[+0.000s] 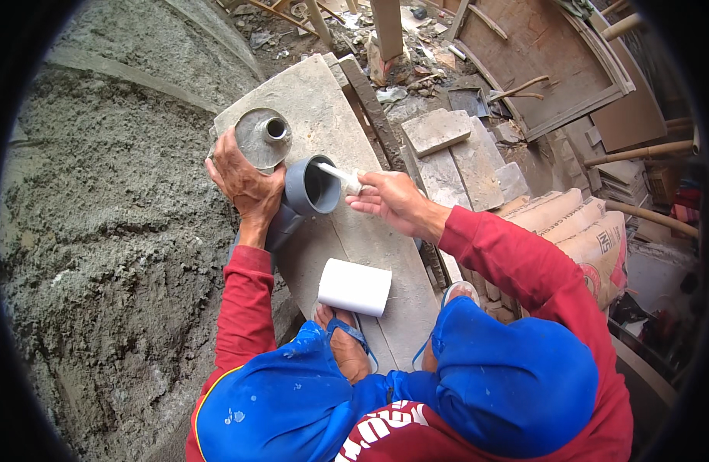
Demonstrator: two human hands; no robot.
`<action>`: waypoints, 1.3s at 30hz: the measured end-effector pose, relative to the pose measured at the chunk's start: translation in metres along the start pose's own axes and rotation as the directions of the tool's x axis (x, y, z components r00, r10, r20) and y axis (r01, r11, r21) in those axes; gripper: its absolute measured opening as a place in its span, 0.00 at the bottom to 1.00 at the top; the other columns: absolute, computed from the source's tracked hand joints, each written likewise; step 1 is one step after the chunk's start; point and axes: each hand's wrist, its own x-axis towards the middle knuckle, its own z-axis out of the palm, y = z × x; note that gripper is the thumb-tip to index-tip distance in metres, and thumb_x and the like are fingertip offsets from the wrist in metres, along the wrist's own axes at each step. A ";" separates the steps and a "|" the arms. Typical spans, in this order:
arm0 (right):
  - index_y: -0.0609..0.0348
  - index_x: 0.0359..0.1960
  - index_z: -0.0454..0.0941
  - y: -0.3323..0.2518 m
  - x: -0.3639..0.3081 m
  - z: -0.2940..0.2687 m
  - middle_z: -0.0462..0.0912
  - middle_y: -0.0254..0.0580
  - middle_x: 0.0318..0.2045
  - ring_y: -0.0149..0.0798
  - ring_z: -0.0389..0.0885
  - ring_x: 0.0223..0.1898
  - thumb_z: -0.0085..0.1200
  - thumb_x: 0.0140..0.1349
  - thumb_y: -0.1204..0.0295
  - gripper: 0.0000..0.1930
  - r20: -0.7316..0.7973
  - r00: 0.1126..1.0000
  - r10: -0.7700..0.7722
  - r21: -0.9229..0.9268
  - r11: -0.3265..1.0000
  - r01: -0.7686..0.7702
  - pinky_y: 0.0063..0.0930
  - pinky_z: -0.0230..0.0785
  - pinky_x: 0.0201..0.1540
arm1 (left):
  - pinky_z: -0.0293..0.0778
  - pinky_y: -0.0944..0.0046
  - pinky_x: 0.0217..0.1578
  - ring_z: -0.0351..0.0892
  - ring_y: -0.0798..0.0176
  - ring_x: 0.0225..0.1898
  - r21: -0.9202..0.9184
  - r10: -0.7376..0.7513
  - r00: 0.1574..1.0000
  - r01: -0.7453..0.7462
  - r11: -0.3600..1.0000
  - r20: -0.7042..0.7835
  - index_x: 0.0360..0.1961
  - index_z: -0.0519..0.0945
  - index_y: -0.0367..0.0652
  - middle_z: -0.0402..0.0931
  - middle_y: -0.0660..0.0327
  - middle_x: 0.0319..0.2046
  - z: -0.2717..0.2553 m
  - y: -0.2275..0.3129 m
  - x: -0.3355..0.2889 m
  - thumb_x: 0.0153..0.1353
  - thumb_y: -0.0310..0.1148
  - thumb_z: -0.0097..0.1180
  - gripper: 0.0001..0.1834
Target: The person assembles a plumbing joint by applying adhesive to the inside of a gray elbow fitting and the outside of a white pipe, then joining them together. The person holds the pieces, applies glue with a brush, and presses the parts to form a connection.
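My left hand (245, 173) curls around the near left side of a round grey metal can (254, 138). The can's top has a short open spout. Right beside my thumb is a grey plastic pipe fitting (299, 187), its wide mouth facing right; its lower part runs under my left wrist. My right hand (393, 202) pinches a small white stick-like applicator (337, 175) with a thicker end at my fingers. The applicator's tip reaches into the fitting's mouth, and I cannot make out its exact kind. Nearer my feet, a short white pipe piece (354, 288) lies on its side.
Dusty boards (323, 100) form the surface beneath my work and feet. Rough grey mortar or sand (123, 231) slopes along the left. Paper sacks (578, 231) sit at right, beyond pale blocks (439, 132). A wooden panel (531, 69) and scattered debris occupy the far right.
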 end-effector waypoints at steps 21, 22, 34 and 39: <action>0.60 0.55 0.78 -0.111 -0.003 0.043 0.84 0.49 0.41 0.40 0.86 0.35 0.67 0.64 0.69 0.20 0.742 0.246 -0.623 -0.599 -0.453 0.660 0.32 0.81 0.39 | 0.49 0.31 0.74 0.63 0.48 0.73 -0.012 0.019 0.999 -0.020 1.000 -0.031 0.73 0.62 0.46 0.67 0.53 0.67 -0.001 0.003 0.002 0.44 0.37 0.75 0.53; 0.61 0.54 0.75 -0.108 0.004 0.050 0.81 0.51 0.39 0.52 0.85 0.37 0.65 0.62 0.68 0.21 0.754 0.181 -0.632 -0.543 -0.444 0.712 0.43 0.80 0.42 | 0.49 0.31 0.74 0.63 0.48 0.73 -0.011 0.019 0.999 -0.019 1.000 -0.032 0.73 0.62 0.46 0.66 0.54 0.67 -0.002 0.003 0.002 0.44 0.37 0.75 0.53; 0.54 0.45 0.77 -0.075 0.063 0.077 0.79 0.42 0.40 0.45 0.83 0.44 0.65 0.57 0.73 0.15 0.901 0.048 -0.430 -0.364 -0.693 0.622 0.37 0.79 0.46 | 0.47 0.36 0.75 0.61 0.52 0.74 0.026 0.052 0.998 -0.051 0.998 -0.018 0.73 0.64 0.49 0.66 0.56 0.66 -0.001 0.005 -0.003 0.42 0.38 0.72 0.52; 0.52 0.45 0.78 -0.069 0.078 0.078 0.80 0.42 0.40 0.46 0.84 0.44 0.65 0.58 0.72 0.14 0.908 0.105 -0.406 -0.382 -0.699 0.605 0.37 0.79 0.47 | 0.45 0.34 0.75 0.61 0.54 0.73 0.010 0.045 0.999 -0.045 0.999 0.005 0.73 0.64 0.50 0.66 0.58 0.65 -0.001 0.004 -0.002 0.41 0.36 0.72 0.53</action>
